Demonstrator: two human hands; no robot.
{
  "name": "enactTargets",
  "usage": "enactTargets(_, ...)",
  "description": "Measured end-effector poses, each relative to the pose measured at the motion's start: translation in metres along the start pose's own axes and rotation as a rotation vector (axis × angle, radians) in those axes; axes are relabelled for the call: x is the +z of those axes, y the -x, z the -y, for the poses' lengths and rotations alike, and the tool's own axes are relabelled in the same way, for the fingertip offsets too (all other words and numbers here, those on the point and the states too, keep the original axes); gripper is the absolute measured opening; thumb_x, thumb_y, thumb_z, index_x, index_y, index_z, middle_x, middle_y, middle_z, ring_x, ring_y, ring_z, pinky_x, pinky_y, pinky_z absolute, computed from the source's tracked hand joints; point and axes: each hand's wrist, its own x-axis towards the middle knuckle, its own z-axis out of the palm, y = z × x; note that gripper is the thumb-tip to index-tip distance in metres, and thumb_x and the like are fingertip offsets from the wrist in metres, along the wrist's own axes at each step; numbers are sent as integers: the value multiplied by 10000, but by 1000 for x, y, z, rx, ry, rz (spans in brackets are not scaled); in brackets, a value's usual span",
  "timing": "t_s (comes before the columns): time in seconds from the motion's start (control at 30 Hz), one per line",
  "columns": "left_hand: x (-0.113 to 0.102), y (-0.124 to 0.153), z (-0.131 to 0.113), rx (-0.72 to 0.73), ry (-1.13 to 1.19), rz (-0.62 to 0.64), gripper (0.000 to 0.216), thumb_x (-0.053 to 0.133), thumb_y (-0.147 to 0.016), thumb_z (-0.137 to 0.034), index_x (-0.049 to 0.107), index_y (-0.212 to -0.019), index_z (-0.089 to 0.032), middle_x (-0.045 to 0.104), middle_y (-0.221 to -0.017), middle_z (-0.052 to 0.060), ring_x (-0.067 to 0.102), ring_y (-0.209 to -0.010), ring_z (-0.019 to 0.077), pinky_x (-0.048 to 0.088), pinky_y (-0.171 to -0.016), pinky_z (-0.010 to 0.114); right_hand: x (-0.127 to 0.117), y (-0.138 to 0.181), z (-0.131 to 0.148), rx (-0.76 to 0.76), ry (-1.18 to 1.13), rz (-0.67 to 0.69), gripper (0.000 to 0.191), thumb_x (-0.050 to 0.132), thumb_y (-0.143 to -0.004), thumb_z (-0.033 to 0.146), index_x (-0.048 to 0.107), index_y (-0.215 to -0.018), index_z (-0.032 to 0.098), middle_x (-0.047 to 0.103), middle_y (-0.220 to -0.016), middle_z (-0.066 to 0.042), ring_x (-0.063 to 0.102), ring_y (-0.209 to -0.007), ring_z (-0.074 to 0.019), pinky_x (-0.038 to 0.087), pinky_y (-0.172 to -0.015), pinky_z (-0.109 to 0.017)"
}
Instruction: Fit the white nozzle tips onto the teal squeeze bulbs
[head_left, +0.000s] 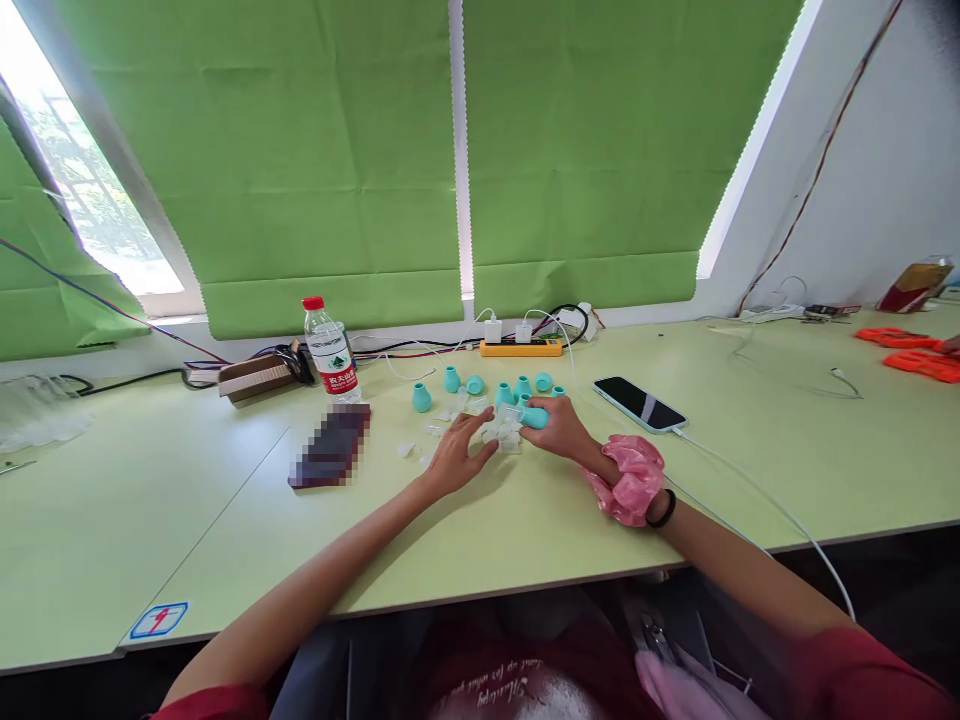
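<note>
My right hand (559,428) is closed around a small turquoise bulb-shaped piece (534,418), with a clear part at its left end. Thumb and fingers apart, my left hand (459,455) reaches toward a pile of clear and whitish plastic pieces (508,440); no object shows in its grip. More turquoise bulbs stand or lie just behind the hands, among them an upright one (421,398) on the left and a tipped one (475,384). A loose white piece (406,450) lies left of my left hand.
A water bottle (330,355) stands at the back left, near a blurred dark flat object (330,447). A yellow power strip (521,348) lies along the wall. On the right are a charging phone (640,403), its white cable, and orange items (889,336) beside another person's hand (951,345).
</note>
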Motion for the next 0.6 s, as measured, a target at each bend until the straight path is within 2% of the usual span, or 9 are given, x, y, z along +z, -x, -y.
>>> enactTargets(0.1,10,-12,14,-8,-76,58,364,445,-727,-75,551,-1065,-159,531,-1091,79,421,-991,215,381,-860,370,-3,-2,-9,16,34,-61,98,527,-550,235,487,-513,154,387,-461,38,303,-463,-87,292,-495,-217)
enactTargets(0.2,13,-27,20,-24,-128,118,407,433,-668,-28,595,-1006,-187,515,-1051,87,402,-974,248,376,-818,412,-2,-2,-12,8,55,-71,103,517,-560,238,477,-504,162,386,-451,39,301,-449,-86,291,-481,-212)
enactTargets(0.27,13,-34,19,-22,-145,173,389,448,-658,-44,610,-967,-214,518,-997,76,405,-956,255,378,-784,413,-1,-1,-11,-8,65,-59,103,521,-564,238,475,-506,166,392,-451,38,312,-446,-87,295,-477,-210)
enactTargets(0.37,16,-41,11,-48,-156,218,220,480,-693,-137,635,-841,-182,528,-892,90,409,-945,275,358,-769,437,1,0,-10,-29,78,-35,102,530,-566,236,475,-511,169,407,-451,36,333,-442,-90,303,-482,-212)
enactTargets(0.47,22,-47,5,-108,-146,208,141,524,-704,-239,624,-713,-139,527,-850,115,384,-985,319,316,-785,495,1,0,-12,-35,96,-22,101,529,-573,238,477,-519,170,426,-452,29,351,-436,-95,310,-491,-222)
enactTargets(0.6,19,-55,7,-180,-47,162,115,632,-622,-243,604,-631,-132,556,-840,108,400,-999,335,320,-792,504,0,1,-14,-52,124,-5,84,517,-594,239,498,-552,168,464,-472,14,387,-447,-106,319,-495,-225)
